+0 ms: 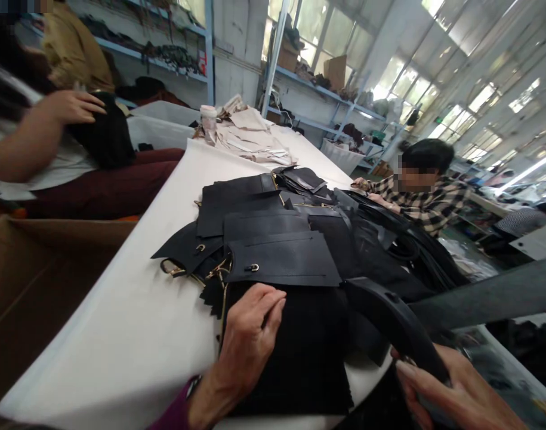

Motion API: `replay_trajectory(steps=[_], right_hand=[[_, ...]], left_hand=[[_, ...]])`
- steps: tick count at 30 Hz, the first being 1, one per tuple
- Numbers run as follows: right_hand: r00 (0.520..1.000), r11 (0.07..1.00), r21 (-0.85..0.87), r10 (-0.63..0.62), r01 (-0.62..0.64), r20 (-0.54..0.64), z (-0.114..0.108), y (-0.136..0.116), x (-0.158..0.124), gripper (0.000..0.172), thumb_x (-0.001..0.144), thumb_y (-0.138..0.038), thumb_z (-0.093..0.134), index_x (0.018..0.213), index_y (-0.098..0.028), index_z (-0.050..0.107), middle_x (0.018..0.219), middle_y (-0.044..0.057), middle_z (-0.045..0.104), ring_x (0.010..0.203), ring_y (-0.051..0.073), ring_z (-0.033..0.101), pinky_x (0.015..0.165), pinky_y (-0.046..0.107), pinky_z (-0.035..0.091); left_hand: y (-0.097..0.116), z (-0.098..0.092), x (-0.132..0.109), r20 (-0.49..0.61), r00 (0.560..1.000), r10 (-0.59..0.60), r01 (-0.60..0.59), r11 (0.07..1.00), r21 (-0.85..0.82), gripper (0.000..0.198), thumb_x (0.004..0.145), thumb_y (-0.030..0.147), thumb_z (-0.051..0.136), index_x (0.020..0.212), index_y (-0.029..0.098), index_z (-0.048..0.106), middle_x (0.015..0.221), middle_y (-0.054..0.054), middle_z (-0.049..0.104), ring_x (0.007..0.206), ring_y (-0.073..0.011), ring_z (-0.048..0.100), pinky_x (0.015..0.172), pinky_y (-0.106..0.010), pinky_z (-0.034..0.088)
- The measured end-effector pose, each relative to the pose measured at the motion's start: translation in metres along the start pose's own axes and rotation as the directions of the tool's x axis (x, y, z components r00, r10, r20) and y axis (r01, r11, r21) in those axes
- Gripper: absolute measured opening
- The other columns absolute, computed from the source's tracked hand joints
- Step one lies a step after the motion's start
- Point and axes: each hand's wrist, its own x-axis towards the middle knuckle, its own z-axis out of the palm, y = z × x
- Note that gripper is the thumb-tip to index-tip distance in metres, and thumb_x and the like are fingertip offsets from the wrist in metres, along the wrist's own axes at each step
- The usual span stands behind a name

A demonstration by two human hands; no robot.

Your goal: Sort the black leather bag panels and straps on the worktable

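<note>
My left hand (252, 334) is over a black fabric panel (299, 358), its fingers curled and thumb pressed against them. Whatever may be between those fingertips is hidden. At the lower right my right hand (460, 388) is closed round the near end of a wide, curved black strap (393, 313). The strap's far end meets the right side of the panel. Just beyond my left hand lies a black leather piece (286, 260) with a small gold buckle-like fitting (253, 268). More black pieces (237, 206) with gold zips are piled behind it.
A white table (165, 322) carries the pile, with brown paper sheets (250, 134) and a cup (208, 122) farther back. A cardboard box (53, 269) stands at left. One co-worker (434, 197) sits across the table; another person's hand (78, 107) holds dark material. A grey bar (491, 292) crosses at right.
</note>
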Motion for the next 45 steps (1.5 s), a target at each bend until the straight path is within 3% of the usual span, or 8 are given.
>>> replay_trajectory(steps=[2, 5, 9, 12, 20, 28, 38, 45], right_hand=[[0.999, 1.0, -0.007, -0.01, 0.011, 0.041, -0.005, 0.003, 0.01, 0.042, 0.087, -0.053, 0.038, 0.06, -0.022, 0.046, 0.047, -0.002, 0.053, 0.048, 0.017, 0.053, 0.055, 0.028, 0.044], [0.99, 0.996, 0.044, -0.079, 0.074, 0.114, -0.003, 0.003, 0.027, 0.038, 0.086, -0.048, 0.042, 0.061, -0.02, 0.047, 0.045, -0.002, 0.053, 0.045, 0.015, 0.051, 0.051, 0.026, 0.042], [0.987, 0.986, 0.136, -0.114, 0.097, 0.117, 0.006, 0.0, 0.048, 0.027, 0.085, -0.039, 0.047, 0.067, -0.02, 0.047, 0.046, -0.006, 0.05, 0.041, 0.012, 0.049, 0.045, 0.023, 0.041], [0.979, 0.98, 0.16, -0.145, 0.122, 0.141, 0.007, -0.001, 0.058, 0.028, 0.085, -0.039, 0.047, 0.064, -0.02, 0.047, 0.047, -0.005, 0.051, 0.043, 0.013, 0.05, 0.044, 0.023, 0.042], [0.988, 0.981, 0.12, -0.154, 0.153, 0.005, -0.017, -0.023, 0.08, 0.035, 0.085, -0.041, 0.047, 0.057, -0.02, 0.048, 0.047, -0.002, 0.053, 0.046, 0.015, 0.051, 0.051, 0.027, 0.041], [0.985, 0.96, 0.248, -0.153, 0.129, 0.081, -0.01, -0.039, 0.129, 0.028, 0.084, -0.04, 0.052, 0.068, -0.017, 0.051, 0.053, -0.004, 0.054, 0.045, 0.012, 0.05, 0.043, 0.022, 0.042], [0.984, 0.965, 0.211, -0.135, 0.157, -0.116, -0.041, -0.033, 0.111, 0.034, 0.089, -0.04, 0.047, 0.064, -0.019, 0.054, 0.055, -0.003, 0.052, 0.051, 0.013, 0.049, 0.05, 0.023, 0.039], [0.988, 0.938, 0.32, -0.151, 0.134, 0.03, -0.006, -0.029, 0.125, 0.033, 0.08, -0.047, 0.056, 0.065, -0.018, 0.052, 0.051, -0.004, 0.052, 0.045, 0.012, 0.049, 0.044, 0.023, 0.041]], left_hand=[[0.002, 0.025, 0.003, 0.15, 0.961, -0.231, 0.259, 0.942, -0.211, 0.025, 0.082, 0.037, 0.052, 0.081, 0.017, 0.067, 0.072, -0.005, 0.064, 0.063, -0.0147, 0.058, 0.059, -0.025, 0.046], [-0.002, 0.052, 0.014, 0.371, 0.777, -0.509, 0.629, 0.6, -0.494, 0.038, 0.08, 0.047, 0.051, 0.084, 0.01, 0.061, 0.078, -0.011, 0.066, 0.061, -0.0162, 0.062, 0.053, -0.025, 0.048], [-0.009, 0.069, 0.033, 0.456, 0.612, -0.646, 0.719, 0.214, -0.661, 0.039, 0.083, 0.042, 0.05, 0.093, 0.005, 0.055, 0.09, -0.022, 0.066, 0.075, -0.0243, 0.067, 0.07, -0.034, 0.053], [-0.014, 0.077, 0.039, 0.411, 0.628, -0.66, 0.643, 0.144, -0.752, 0.029, 0.086, 0.031, 0.048, 0.099, 0.005, 0.052, 0.093, -0.021, 0.067, 0.08, -0.0247, 0.067, 0.077, -0.036, 0.052], [-0.036, 0.088, 0.028, 0.341, 0.693, -0.635, 0.572, 0.196, -0.797, 0.037, 0.085, 0.03, 0.052, 0.113, 0.007, 0.048, 0.102, -0.017, 0.066, 0.091, -0.0263, 0.065, 0.089, -0.042, 0.048], [-0.039, 0.088, 0.027, 0.366, 0.702, -0.61, 0.588, 0.207, -0.782, 0.048, 0.083, 0.036, 0.053, 0.119, 0.005, 0.047, 0.103, -0.016, 0.066, 0.097, -0.0275, 0.062, 0.092, -0.042, 0.047], [-0.044, 0.09, 0.025, 0.335, 0.686, -0.646, 0.578, 0.203, -0.791, 0.046, 0.081, 0.039, 0.056, 0.113, 0.006, 0.053, 0.109, -0.015, 0.064, 0.096, -0.0286, 0.062, 0.09, -0.044, 0.048], [-0.036, 0.087, 0.027, 0.34, 0.727, -0.597, 0.565, 0.238, -0.79, 0.046, 0.08, 0.039, 0.056, 0.113, 0.006, 0.054, 0.104, -0.016, 0.066, 0.098, -0.029, 0.061, 0.092, -0.043, 0.046]])
